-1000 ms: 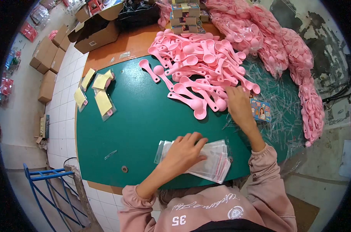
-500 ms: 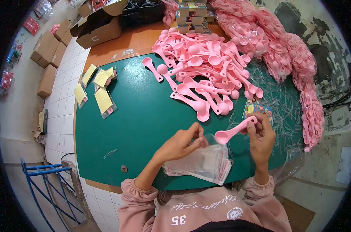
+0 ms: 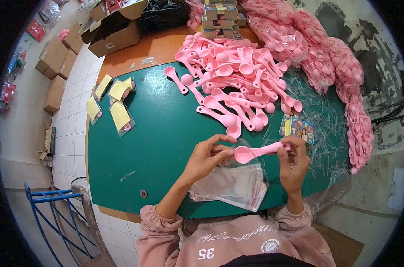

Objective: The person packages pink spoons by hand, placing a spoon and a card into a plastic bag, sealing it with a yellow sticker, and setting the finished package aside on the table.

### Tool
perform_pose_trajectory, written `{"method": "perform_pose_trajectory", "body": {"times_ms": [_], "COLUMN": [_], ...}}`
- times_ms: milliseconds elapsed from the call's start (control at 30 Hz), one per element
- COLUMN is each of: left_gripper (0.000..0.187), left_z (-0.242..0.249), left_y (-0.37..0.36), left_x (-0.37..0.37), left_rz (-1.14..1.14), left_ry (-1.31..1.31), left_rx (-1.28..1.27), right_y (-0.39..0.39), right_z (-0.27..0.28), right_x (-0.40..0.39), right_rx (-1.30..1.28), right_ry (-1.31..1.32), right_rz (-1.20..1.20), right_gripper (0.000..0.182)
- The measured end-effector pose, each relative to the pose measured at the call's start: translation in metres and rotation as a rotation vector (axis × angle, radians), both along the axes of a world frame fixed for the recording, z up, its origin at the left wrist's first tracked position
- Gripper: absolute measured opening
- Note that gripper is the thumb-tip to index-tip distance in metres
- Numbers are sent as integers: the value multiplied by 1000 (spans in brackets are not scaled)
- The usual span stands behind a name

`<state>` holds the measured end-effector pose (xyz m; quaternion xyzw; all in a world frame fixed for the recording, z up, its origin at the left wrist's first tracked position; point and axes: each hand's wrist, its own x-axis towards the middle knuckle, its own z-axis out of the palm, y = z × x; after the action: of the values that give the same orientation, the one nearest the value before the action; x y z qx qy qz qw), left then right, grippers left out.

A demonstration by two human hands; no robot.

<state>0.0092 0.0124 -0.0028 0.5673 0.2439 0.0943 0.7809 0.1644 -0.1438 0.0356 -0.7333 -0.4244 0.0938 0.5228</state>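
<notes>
Spoon pinched in right hand; left hand grips clear bag, its edges indistinct.

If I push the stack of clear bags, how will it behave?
The clear bags look thin and see-through, so they're probably floppy and light. Their smooth-looking film may let them slide over one another; the edges lie unevenly fanned.
</notes>
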Motion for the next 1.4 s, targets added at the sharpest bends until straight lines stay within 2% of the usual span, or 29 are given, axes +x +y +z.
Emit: {"method": "perform_pose_trajectory", "body": {"times_ms": [133,267,367,433,500,533,600,633,733,767,867,900,967,1100,1167,1267,1333,1400], "left_gripper": [29,31,28,30,31,34,32,30,30,31,30,30,29,29,30,31,31,31], "left_z": [2,-1,4,-1,-1,-1,2,4,6,2,4,3,-1,5,12,13,13,20], "left_y": [-6,-14,-13,1,-5,-7,-6,-6,-8,-7,-10,-9,-7,-8,-7,-5,-7,-5], "left_x": [3,5,4,-5,-3,-3,-4,-4,-3,-3,-2,-2,-4,-4,-5,-6,-5,-6], "left_rz": [-18,-32,89,-320,-260,-195,-150,-101,17,26,-5,-6,-55,-6,-30,-38,8,-48], "left_ry": [-58,-143,-142,102,49,-1,-22,-42,-77,-79,-84,-86,-81,-121,-115,-107,-119,-97], "left_rx": [-60,-91,-131,183,132,79,62,44,0,39,57,57,18,-27,41,68,3,56], "right_y": [10,18,18,16,14,14,18,16,18,18,20,20,20,19,20,21,21,20], "right_z": [-2,-7,-8,-8,-10,-8,-5,-5,-4,-8,4,3,-3,-2,-4,-5,-3,-4], "right_x": [-4,-6,-5,-4,-5,-5,-6,-11,-17,-16,-9,-6,-1,-11,-9,-12,-8,-2], "right_rx": [45,-93,-86,-43,-57,-58,-23,-57,16,75,-32,-33,-33,-16,-36,-3,-9,-41], "right_ry": [129,269,318,329,123,122,-229,-131,-79,-50,-161,-163,-337,-145,-220,-168,-154,-308], "right_rz": [104,213,215,188,221,215,450,519,558,524,523,522,633,532,558,555,543,601], "right_gripper": [25,23,22,21,25,25,35,46,51,58,60,60,58,53,50,50,48,44]}}
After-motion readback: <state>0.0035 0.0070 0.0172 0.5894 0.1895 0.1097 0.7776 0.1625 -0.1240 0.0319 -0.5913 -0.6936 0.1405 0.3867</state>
